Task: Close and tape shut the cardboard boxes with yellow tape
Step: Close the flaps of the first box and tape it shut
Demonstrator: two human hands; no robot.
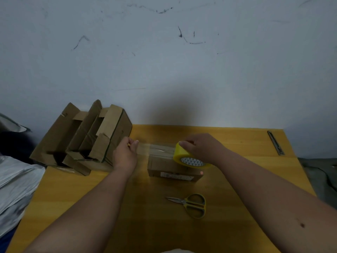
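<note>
My right hand (200, 147) grips the roll (189, 157) at the closed box's (173, 167) right end while my left hand (125, 152) pinches the strip (144, 148) taut past its left edge, so it lies flat along the seam.

Scuffed pale wall (164, 61) behind yellow wooden table (109, 198)

single head view, worn on person's head, looks forward and down over yellow table (109, 189) toward marked wall (164, 52). wide-angle, edges bend. close in: both forearms enter from bottom corners, left hand (125, 154) and right hand (202, 147) near centre. table's far edge meets wall mid-frame.
</note>
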